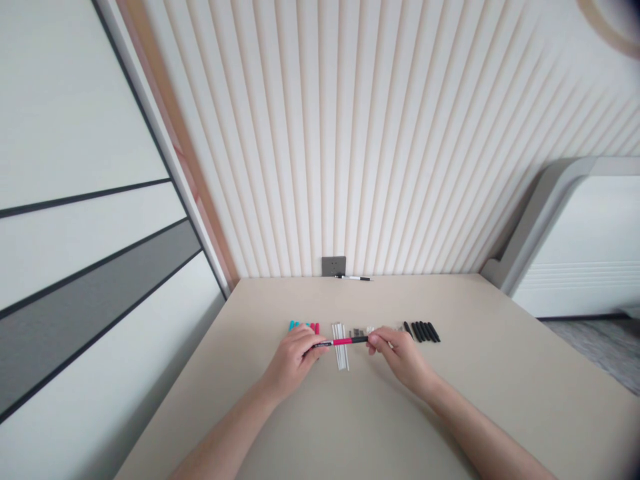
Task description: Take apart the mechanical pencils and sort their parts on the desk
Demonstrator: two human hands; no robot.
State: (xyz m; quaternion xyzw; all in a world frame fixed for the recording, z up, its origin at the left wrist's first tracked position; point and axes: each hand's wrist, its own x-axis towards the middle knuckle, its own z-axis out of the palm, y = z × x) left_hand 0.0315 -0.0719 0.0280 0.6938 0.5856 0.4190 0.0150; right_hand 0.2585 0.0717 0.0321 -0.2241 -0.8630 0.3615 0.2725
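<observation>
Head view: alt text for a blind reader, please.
The left hand and right hand hold a red-and-black pen between them above a beige table. On it, left to right, lie teal pieces, red pieces, white rods and black pieces; a black-and-white pen lies near the ribbed wall.

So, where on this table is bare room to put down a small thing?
Bare: tabletop between your forearms and right of the black pen tubes; also the strip before the fluted wall, except the black-and-white pen. Crowded: around both hands, from turquoise tubes past white rods to black ones.
</observation>
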